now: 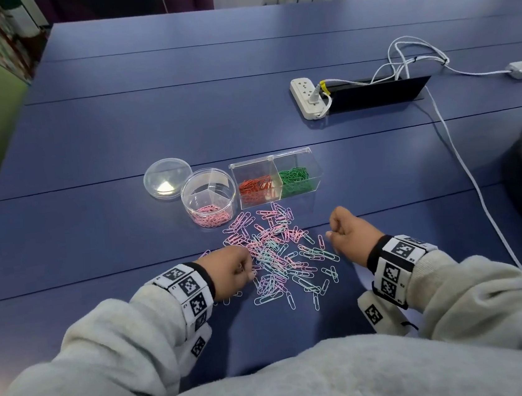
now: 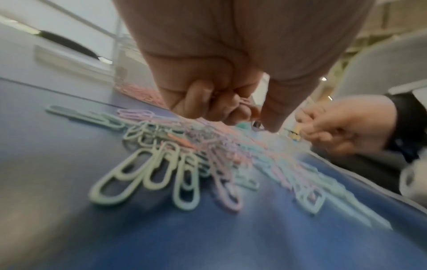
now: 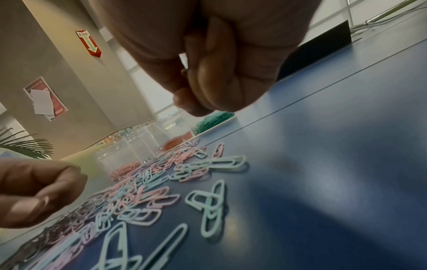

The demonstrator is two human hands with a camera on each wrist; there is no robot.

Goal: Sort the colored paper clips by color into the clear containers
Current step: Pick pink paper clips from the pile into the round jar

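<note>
While your left hand [image 1: 234, 271] sits curled at the near-left edge of the pile, its grip looks closed on a few clips, though blur hides which colour. Your right hand [image 1: 351, 231] hovers fisted at the pile's right edge; whether that grip holds anything cannot be told. The loose paper clips [image 1: 279, 257] lie overlapped on the desk [image 1: 146, 113]: light, stiff wire, smooth-coated, likely to slip and snag together. Pinch one by its rounded end, lifting clear of neighbours. Beyond stand the round container [image 1: 209, 197] holding pink clips and the rectangular box [image 1: 277, 178] with orange and green.
</note>
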